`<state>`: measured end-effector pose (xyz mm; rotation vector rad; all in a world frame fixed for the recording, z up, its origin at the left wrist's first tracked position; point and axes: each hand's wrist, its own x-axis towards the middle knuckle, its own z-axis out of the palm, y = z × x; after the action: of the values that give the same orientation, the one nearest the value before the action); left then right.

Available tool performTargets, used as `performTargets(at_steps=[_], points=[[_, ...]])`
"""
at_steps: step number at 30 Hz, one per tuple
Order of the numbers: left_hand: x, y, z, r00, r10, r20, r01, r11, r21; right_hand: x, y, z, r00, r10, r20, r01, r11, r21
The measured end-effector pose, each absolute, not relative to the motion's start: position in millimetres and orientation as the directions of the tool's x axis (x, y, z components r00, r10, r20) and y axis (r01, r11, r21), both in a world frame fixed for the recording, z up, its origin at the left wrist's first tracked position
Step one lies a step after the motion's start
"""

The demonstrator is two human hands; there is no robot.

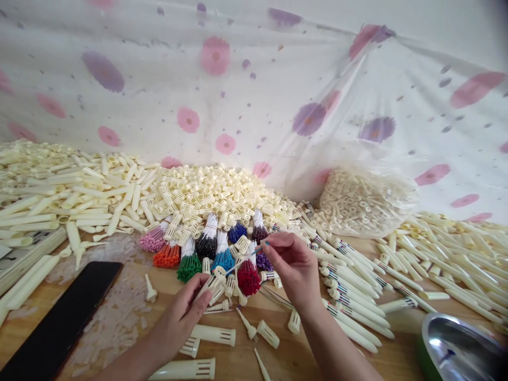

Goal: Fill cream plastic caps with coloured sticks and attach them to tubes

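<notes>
Where the table [296,365] comes closest to me, a slotted tube [180,370] lies toward 7 o'clock, cut off by the edge of my view. At 8 o'clock I have a dark phone [59,323], with clear bits [115,307] scattered along its right side; at 4 o'clock sits a shiny bowl [427,330], partly out of view.

At 7 o'clock, my left hand [186,307] is closed around a cream sleeve [214,280], slotted end up and tilted. At 5 o'clock, my right hand [293,267] pinches a thin refill [243,259] by its blue tip, thumb and finger together. The refill slants down to the sleeve's end; I cannot tell whether it has entered. Below the hands, near 6 o'clock, lie a loose cap [268,334] and a cone [247,324].

Just past the sleeve, from 6 to 8 o'clock, I see bundles of refills: red [249,279], green [189,266], orange [166,256] and pink [152,239] among them. Pens [353,307] lie in a row between 4 and 5 o'clock.

Farther off, small parts [214,193] are heaped just toward 9 o'clock, long tubes [91,182] beyond them on that side, and a clear bag [365,206] stands full at 3. Behind everything, a flowered sheet [214,55] hangs at 12.
</notes>
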<state>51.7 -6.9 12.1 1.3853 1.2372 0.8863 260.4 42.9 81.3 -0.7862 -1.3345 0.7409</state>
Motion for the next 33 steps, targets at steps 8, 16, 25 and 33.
performTargets(at_steps=[8,16,25,33], points=[[47.1,-8.5,17.7,0.266,0.964,-0.011,0.396,-0.099,0.913,248.8,38.6,79.2,0.049,0.876,0.481,-0.104,0.483,-0.869],[47.4,-8.7,21.3,0.293,0.956,-0.028,0.408,-0.099,0.908,244.9,36.1,76.5,0.021,0.907,0.42,-0.16,0.417,-0.895],[48.8,-8.7,21.9,0.284,0.959,-0.017,0.404,-0.104,0.909,232.4,29.0,65.5,-0.071,0.932,0.355,-0.11,0.346,-0.932],[46.5,-8.6,18.2,0.244,0.969,0.045,0.419,-0.147,0.896,217.9,24.8,50.8,-0.177,0.966,0.188,-0.027,0.186,-0.982]])
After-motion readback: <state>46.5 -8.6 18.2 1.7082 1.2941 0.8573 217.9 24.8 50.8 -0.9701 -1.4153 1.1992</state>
